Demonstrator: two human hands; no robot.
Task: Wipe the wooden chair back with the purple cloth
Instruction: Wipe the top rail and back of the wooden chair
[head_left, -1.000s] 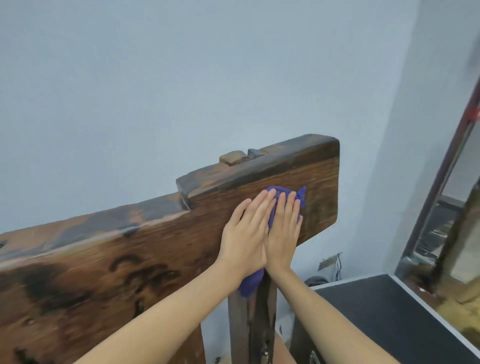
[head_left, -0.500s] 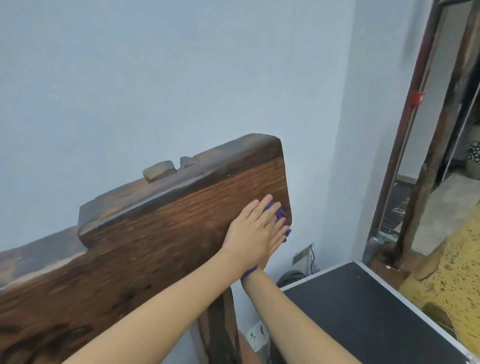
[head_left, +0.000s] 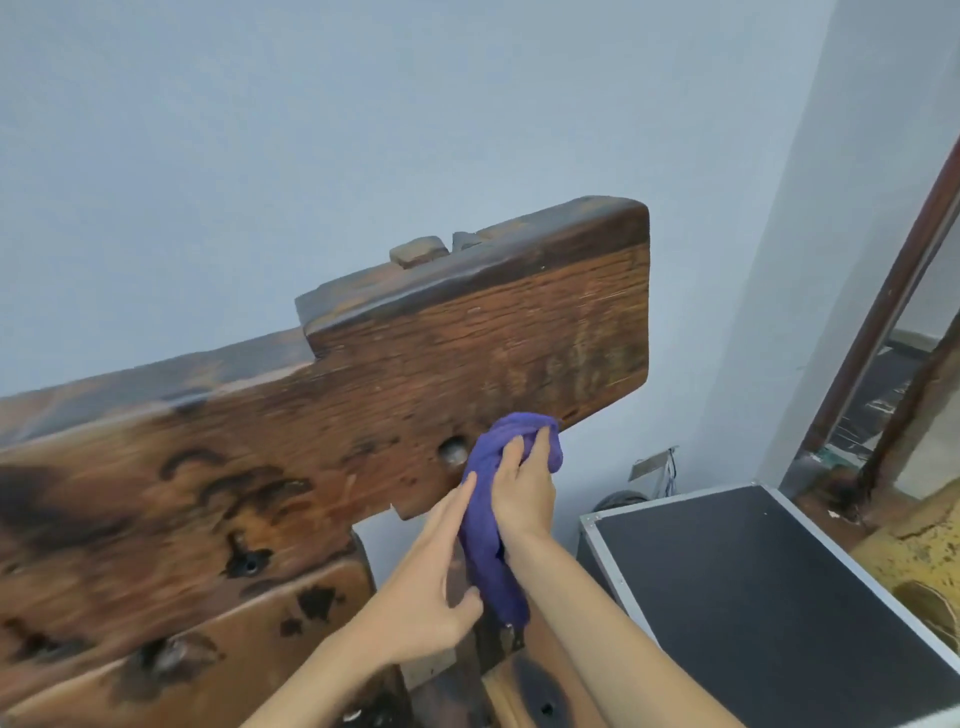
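Note:
The wooden chair back is a thick dark-brown plank running from the lower left up to the centre right, with a rough grain and dark knots. A purple cloth hangs bunched at the plank's lower edge, in front of the chair's upright post. My right hand grips the cloth's upper part, fingers curled round it, against the plank's bottom edge. My left hand lies with straight fingers along the cloth's left side, the thumb touching its lower end.
A black case with metal edging stands at the lower right, close to my right forearm. A pale blue wall is behind the chair. A doorway with a dark wooden frame opens at the right edge.
Both hands slid down from the plank's right face to its lower edge. The right hand went from lying flat on the cloth to gripping it bunched; the left hand came off the right hand.

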